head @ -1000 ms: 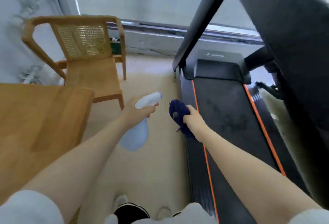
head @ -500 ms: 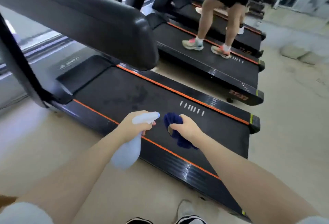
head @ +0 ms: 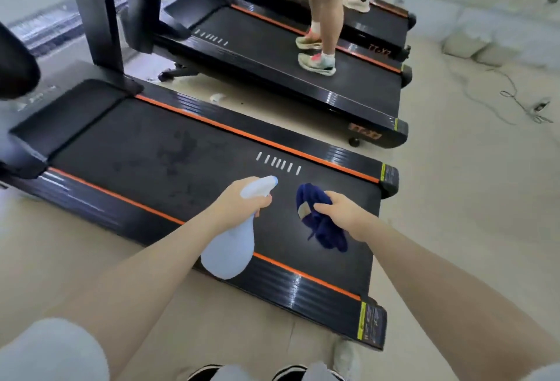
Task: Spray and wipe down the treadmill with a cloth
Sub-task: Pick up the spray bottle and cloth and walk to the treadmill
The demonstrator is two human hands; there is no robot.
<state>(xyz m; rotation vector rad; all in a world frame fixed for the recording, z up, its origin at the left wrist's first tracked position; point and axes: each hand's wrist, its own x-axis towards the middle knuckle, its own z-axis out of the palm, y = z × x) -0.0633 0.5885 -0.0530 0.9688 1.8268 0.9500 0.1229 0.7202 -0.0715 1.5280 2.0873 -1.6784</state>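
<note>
Head view. Treadmill [head: 188, 150], black belt, orange stripes, lay across floor. Left hand [head: 236, 202], arm outstretched over near belt edge, gripped pale blue spray bottle [head: 230, 244], nozzle aimed at belt. Right hand [head: 342, 214], extended above belt toward rear end, clutched bunched dark blue cloth [head: 321, 223].
</note>
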